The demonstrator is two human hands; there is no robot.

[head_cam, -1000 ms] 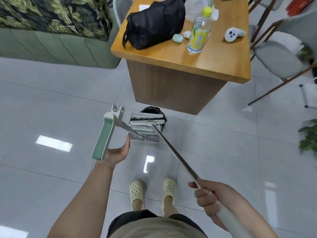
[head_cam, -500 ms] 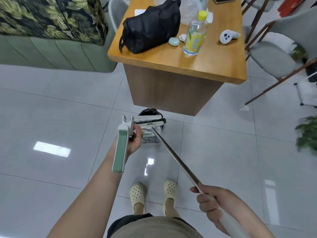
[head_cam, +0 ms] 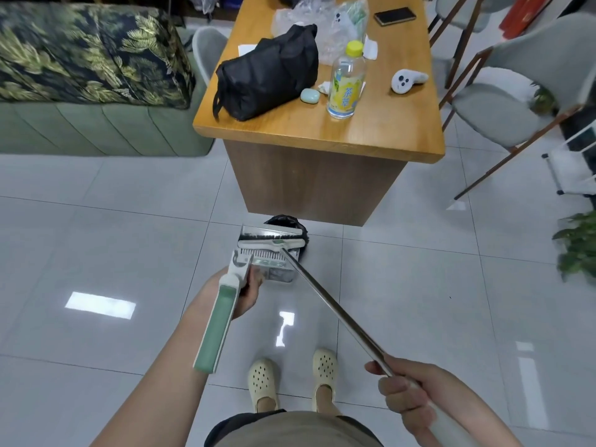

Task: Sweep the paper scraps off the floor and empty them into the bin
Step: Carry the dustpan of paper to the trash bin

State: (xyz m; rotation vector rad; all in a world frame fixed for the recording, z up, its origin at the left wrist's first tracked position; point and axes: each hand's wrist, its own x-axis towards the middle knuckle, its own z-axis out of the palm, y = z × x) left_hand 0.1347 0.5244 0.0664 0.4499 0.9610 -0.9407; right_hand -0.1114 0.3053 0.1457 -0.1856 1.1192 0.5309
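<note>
On the table (head_cam: 380,130), a yellow-labelled bottle (head_cam: 345,88) (characters perhaps "茶萃").

A single wide-angle head camera looks forward and steeply down from standing height. The person's shoes (head_cam: 292,380) sit near the bottom edge, the wooden table (head_cam: 380,130) lies beyond them, and the edges seem curved by the lens.

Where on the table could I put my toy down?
The near end of the table is bare, in front of the black bag and bottle, and beside the white controller. The far end is crowded with plastic bags and phones.
</note>
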